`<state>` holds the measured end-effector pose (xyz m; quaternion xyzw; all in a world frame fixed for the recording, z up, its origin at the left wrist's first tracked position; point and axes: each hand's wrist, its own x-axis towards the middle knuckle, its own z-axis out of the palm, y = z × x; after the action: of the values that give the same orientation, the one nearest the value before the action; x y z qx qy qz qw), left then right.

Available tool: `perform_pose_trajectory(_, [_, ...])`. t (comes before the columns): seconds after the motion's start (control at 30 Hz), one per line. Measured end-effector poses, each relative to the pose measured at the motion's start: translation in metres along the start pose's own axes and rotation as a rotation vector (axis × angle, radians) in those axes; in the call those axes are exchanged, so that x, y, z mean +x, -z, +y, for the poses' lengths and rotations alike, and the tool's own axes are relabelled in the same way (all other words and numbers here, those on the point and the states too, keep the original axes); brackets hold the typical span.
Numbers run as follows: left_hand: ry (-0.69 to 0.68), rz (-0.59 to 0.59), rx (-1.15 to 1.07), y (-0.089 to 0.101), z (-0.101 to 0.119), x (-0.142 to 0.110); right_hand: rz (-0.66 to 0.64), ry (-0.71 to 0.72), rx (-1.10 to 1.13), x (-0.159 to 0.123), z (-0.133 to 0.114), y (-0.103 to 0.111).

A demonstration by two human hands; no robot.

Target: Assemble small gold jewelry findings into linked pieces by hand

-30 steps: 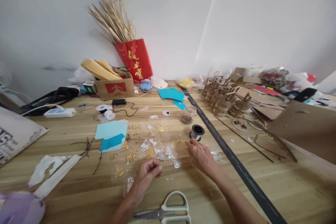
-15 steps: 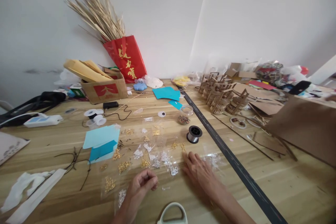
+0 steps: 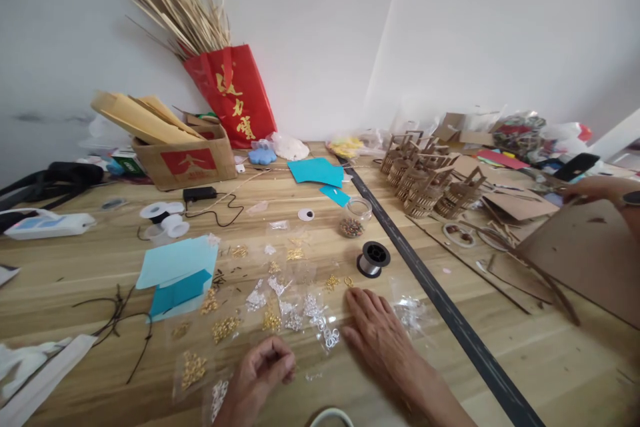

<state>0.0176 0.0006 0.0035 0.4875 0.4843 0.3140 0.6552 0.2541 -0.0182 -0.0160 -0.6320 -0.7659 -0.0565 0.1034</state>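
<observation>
Left hand [image 3: 260, 373] sits near the front edge of the wooden table [image 3: 550, 360], fingers curled in, thumb against the fingertips as if pinching something tiny; I cannot tell whether anything is in the pinch. Right hand [image 3: 377, 330] lies flat, palm down, fingers together and stretched out, tips just short of a loose gold finding [image 3: 349, 281]. Between the two hands are small clear packets: silver jump rings [image 3: 330, 335] just left of the right hand, gold findings [image 3: 225, 328] farther left, a gold-bead packet [image 3: 193, 368] beside the left hand. A wire spool [image 3: 373, 258] stands beyond the right fingertips, a small jar of brown beads [image 3: 355, 222] farther back. Judgement: parts this small call for a fingertip pinch rather than a flat sweep; I'd hold a packet down with one hand and pick with the other, low over the wood so a dropped ring does not roll into the dark strip [image 3: 440, 307] on the right. A co-worker's hand [image 3: 590, 188] rests on a cardboard sheet [image 3: 590, 253] far right, well apart.
</observation>
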Motion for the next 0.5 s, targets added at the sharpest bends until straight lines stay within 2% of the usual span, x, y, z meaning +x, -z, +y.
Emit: perform_pose_trajectory(0.5, [0.025,-0.046,-0.028,0.004,-0.014,0.008,-0.026,0.024,-0.014,-0.004,0.007,-0.006])
